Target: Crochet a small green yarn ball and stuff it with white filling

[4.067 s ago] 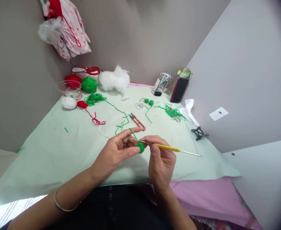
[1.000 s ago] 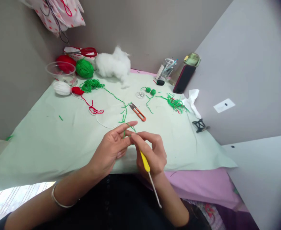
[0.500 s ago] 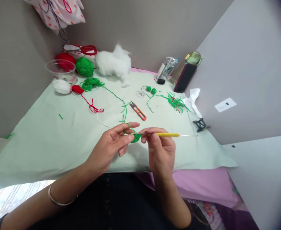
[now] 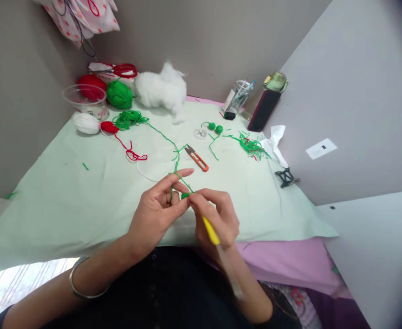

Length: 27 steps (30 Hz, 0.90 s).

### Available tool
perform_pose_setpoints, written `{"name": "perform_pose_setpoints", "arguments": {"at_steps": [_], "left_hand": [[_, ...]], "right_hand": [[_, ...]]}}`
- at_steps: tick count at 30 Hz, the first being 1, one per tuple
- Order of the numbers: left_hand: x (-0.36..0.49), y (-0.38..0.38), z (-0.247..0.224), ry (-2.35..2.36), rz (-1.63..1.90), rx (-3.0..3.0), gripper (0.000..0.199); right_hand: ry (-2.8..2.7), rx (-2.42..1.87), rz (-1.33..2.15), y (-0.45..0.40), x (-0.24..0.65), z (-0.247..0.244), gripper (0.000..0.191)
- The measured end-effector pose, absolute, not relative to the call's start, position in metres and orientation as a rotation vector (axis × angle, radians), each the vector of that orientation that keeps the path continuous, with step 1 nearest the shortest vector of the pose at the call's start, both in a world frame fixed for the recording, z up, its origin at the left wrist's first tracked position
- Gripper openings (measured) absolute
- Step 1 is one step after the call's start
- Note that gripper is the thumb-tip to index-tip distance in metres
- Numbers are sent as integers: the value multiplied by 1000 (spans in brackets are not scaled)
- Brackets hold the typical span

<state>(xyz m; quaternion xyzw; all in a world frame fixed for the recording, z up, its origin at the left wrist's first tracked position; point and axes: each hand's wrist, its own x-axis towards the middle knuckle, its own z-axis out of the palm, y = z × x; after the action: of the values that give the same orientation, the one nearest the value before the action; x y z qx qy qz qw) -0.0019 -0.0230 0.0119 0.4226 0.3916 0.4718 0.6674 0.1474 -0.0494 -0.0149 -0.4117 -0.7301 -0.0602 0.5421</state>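
My left hand [image 4: 161, 201] pinches a small green crochet piece [image 4: 184, 195] between thumb and fingers, its index finger stretched out. Green yarn [image 4: 183, 182] runs over that finger down to the piece and back across the table. My right hand [image 4: 217, 217] is closed around a crochet hook [image 4: 210, 230] with a yellow handle, whose shaft slants down towards my right forearm and is smeared by motion. The right fingertips meet the left thumb at the piece, so the hook's working end is hidden. Orange thread snips [image 4: 197, 159] lie just beyond my hands.
Behind stand a green yarn ball [image 4: 119, 95], white stuffing [image 4: 161, 89], a clear plastic tub [image 4: 84, 103] and red-handled scissors [image 4: 125, 70]. At right are yarn scraps [image 4: 252, 147], a phone [image 4: 264, 109] against a bottle [image 4: 276, 81], and a black stand [image 4: 286, 177].
The hook's handle has swung from level, pointing right, to slanting down towards me. My right hand has turned and moved slightly left, covering more of the green piece.
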Motion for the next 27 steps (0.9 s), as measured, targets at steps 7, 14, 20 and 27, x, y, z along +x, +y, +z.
{"name": "perform_pose_setpoints", "arguments": {"at_steps": [7, 14, 20, 27], "left_hand": [[-7, -14, 15, 650, 882, 599, 36], [-2, -19, 16, 753, 942, 786, 39], [0, -16, 14, 699, 906, 613, 35], [-3, -13, 13, 694, 941, 654, 30]], "right_hand": [[-1298, -916, 456, -44, 149, -8, 24], [-1316, -978, 588, -44, 146, -5, 23], [-1611, -1015, 101, -49, 148, -14, 39], [-1190, -951, 662, -44, 153, -2, 17]]}}
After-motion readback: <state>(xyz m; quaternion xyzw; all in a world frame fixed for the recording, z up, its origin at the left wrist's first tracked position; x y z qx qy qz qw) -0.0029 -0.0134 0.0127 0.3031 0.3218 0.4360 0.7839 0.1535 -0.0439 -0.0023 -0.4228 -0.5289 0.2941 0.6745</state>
